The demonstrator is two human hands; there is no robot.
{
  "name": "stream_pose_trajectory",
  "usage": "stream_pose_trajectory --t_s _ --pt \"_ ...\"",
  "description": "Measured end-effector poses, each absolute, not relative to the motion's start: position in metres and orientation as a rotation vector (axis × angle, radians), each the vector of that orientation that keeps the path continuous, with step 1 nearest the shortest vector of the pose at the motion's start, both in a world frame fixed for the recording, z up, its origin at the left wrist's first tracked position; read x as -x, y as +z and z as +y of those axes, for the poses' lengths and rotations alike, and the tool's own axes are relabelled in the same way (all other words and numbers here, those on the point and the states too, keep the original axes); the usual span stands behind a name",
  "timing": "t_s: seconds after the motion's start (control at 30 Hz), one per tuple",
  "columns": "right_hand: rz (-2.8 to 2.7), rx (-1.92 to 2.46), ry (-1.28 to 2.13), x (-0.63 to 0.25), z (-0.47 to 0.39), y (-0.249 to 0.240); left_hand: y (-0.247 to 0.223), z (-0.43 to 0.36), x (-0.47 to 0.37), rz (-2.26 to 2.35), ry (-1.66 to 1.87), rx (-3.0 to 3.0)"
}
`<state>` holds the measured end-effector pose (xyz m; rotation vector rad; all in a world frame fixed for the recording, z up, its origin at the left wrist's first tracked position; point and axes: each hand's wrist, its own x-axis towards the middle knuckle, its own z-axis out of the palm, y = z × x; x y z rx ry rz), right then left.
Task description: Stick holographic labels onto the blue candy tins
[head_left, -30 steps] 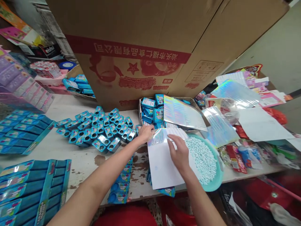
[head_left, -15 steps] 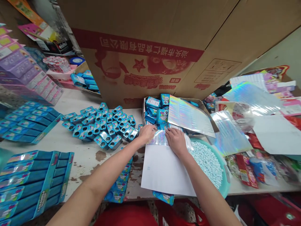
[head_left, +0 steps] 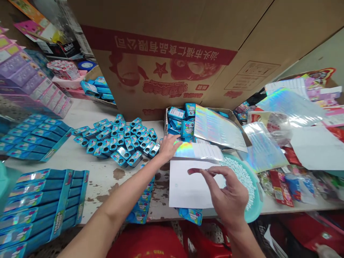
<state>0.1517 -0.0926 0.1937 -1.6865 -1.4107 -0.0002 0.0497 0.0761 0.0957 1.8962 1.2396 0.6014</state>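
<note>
My left hand rests, fingers spread, at the upper left corner of a shiny rainbow label strip. Just below it lies a white paper sheet; whether the two are joined I cannot tell. Above the sheet, my right hand pinches a thin curled reddish strip, maybe a peeled label, between thumb and forefinger. Behind my left hand, an open carton of blue candy tins has a holographic label sheet lying over it. A turquoise basin of pale blue candies sits partly behind my right hand.
Several loose blue tins cluster on the left of the worn white table. Blue display packs stand at the near left. A tall cardboard box blocks the back. More label sheets and candy bags cover the right.
My right hand has lifted off the label sheet and drawn toward me with a thin strip in its pinch. My left hand's fingers have spread at the sheet's corner.
</note>
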Motion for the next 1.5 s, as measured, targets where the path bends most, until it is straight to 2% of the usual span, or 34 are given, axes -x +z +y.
stream_pose_trajectory --t_s 0.07,0.17,0.27,0.43,0.63,0.93,1.13,1.5 --pt "-1.311 1.691 0.165 -0.128 -0.094 0.189 0.111 0.057 -0.018 1.053 0.849 -1.680" --pt "-1.165 1.669 0.434 -0.090 -0.091 0.168 0.127 0.015 0.041 0.648 0.784 -1.349" --pt "-1.040 1.626 0.689 -0.051 -0.089 0.141 0.122 -0.023 0.086 0.832 0.579 -1.229" --pt "-0.820 1.635 0.931 -0.002 -0.088 0.082 0.075 -0.033 0.126 1.140 0.455 -1.164" --pt "-0.698 1.775 0.769 0.015 -0.079 0.017 0.026 -0.005 0.151 1.222 0.187 -1.466" --pt "-0.743 1.959 0.450 0.022 -0.074 -0.018 0.021 0.023 0.138 1.277 -0.165 -1.721" --pt "-0.658 1.982 0.435 0.023 -0.068 -0.034 0.011 0.031 0.132 1.278 -0.161 -1.724" --pt "-0.482 2.039 0.494 0.014 -0.065 -0.041 0.009 0.016 0.126 1.325 -0.118 -1.364"
